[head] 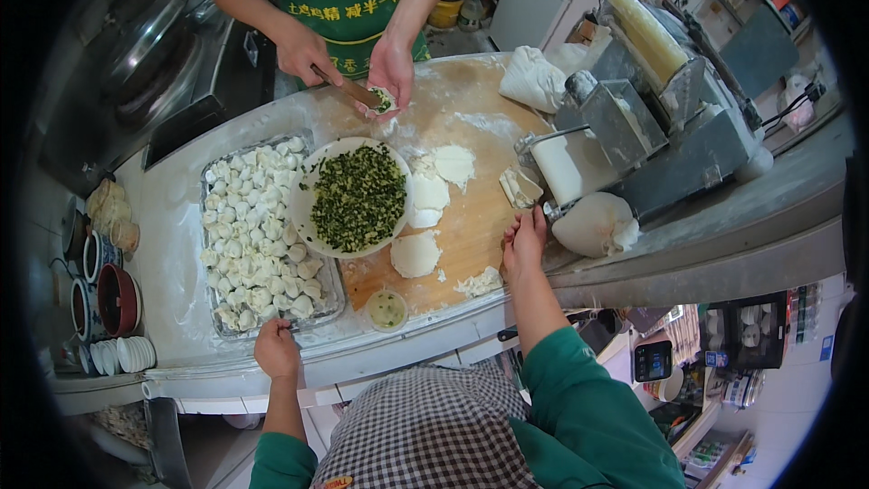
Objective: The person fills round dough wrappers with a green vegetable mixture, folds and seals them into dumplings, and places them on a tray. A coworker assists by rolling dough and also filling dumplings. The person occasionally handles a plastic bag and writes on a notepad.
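My left hand (277,348), fingers curled, is at the front rim of a tray (339,285) full of white dumplings (254,231); its grip is unclear. My right hand (525,242) reaches to the small metal knob (550,209) at the near end of a floury dough-rolling machine (703,156); whether its fingers close on the knob is unclear. A piece of folded dough (521,187) lies just beyond that hand. Between my hands are a white bowl (299,221) of chopped green filling (356,197), several round dough wrappers (415,254) and dough scraps (480,281).
Across the table, another person's hands (392,71) hold a wrapper (380,102) and a wooden spatula (349,87). A small cup (386,310) sits near the front edge. Stacked dishes (136,354) stand left. A cloth-wrapped bundle (594,224) lies beside the machine.
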Motion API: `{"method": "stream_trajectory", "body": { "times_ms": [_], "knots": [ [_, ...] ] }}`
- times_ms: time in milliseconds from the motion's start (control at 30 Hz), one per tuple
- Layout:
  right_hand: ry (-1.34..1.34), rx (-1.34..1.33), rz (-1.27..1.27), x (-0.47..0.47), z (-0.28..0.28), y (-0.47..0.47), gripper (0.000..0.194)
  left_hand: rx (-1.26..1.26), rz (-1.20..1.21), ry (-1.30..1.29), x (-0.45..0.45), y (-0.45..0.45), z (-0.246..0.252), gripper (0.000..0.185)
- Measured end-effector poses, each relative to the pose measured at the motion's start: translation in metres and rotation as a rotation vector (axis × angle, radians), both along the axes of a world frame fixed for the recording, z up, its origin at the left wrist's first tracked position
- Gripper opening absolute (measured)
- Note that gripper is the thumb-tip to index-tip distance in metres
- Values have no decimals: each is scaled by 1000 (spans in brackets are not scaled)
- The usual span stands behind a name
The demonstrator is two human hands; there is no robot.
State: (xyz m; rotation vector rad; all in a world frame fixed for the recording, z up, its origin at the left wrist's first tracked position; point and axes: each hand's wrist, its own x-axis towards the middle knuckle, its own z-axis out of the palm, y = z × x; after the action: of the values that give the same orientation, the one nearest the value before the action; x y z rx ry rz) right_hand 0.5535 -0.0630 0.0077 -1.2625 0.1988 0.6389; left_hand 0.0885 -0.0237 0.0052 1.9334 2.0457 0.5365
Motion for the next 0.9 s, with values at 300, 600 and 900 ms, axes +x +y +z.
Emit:
{"method": "stream_trajectory", "body": {
  "times_ms": [300,600,900],
  "knots": [
    [-414,-365,446,28,-44,-9,43,-9,-2,-14,5,1,4,12],
    [-678,-475,868,-15,1,-52,37,-12,15,-18,-4,0,-8,13],
    [-816,-455,977,-43,61,-20,40,-67,45,-16,-1,0,-1,13]
  ]
}}
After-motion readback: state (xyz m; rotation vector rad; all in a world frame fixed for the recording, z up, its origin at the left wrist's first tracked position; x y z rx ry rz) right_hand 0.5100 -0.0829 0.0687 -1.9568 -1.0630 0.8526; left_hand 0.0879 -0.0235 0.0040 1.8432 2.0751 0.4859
